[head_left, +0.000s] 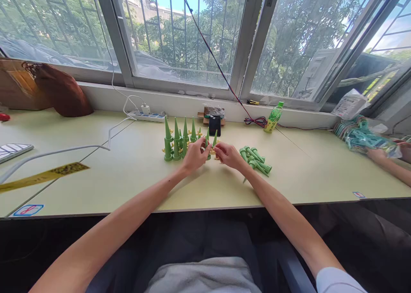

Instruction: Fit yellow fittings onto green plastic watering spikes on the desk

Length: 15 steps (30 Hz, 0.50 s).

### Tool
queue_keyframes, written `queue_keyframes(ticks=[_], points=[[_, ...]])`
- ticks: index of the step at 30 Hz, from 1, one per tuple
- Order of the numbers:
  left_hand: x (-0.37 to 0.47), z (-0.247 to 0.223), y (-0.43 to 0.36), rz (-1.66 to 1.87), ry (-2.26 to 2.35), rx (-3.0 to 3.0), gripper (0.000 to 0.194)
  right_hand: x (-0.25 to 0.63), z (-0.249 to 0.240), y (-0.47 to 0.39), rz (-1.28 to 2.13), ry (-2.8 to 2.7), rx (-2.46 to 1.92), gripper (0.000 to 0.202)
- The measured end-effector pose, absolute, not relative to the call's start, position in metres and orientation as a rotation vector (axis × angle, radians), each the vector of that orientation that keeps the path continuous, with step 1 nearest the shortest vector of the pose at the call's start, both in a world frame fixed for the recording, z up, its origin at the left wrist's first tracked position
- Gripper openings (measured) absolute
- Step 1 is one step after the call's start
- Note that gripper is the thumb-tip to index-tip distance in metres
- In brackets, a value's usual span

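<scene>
Both my hands meet just right of a cluster of green plastic spikes (176, 149), which stand points up in rows with small yellow parts sticking out. My left hand (196, 154) has its fingers closed round a green spike (207, 135) at the right end of the cluster; the fingers partly hide it. Close beside it, my right hand (228, 154) pinches at the base of another upright green spike (215, 139), where a small yellow part shows. To the right of my right hand lies a loose pile of green spikes (255, 159).
A black phone (215, 126) leans behind the cluster, near a green-capped bottle (274, 118) and a power strip (149, 116). A white cable (64, 152) crosses the left side. At far right, another person's hand (376, 155) touches bagged teal hangers (359, 132).
</scene>
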<state>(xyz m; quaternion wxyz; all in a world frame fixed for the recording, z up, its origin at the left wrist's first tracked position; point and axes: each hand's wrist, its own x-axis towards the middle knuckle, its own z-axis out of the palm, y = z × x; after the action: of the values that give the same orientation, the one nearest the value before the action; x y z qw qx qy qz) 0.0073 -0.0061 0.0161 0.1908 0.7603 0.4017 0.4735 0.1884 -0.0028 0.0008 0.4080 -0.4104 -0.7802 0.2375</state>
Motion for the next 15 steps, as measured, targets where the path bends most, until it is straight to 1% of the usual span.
queue_keyframes(ticks=[7, 15], points=[[0.0067, 0.0144, -0.0041, 1.348, 1.147, 2.14, 0.021, 0.1884, -0.0011, -0.0019, 0.647, -1.956, -0.978, 0.021], [0.0064, 0.0137, -0.0044, 1.337, 1.134, 2.149, 0.021, 0.188, 0.0013, -0.005, 0.643, -1.979, -1.053, 0.017]])
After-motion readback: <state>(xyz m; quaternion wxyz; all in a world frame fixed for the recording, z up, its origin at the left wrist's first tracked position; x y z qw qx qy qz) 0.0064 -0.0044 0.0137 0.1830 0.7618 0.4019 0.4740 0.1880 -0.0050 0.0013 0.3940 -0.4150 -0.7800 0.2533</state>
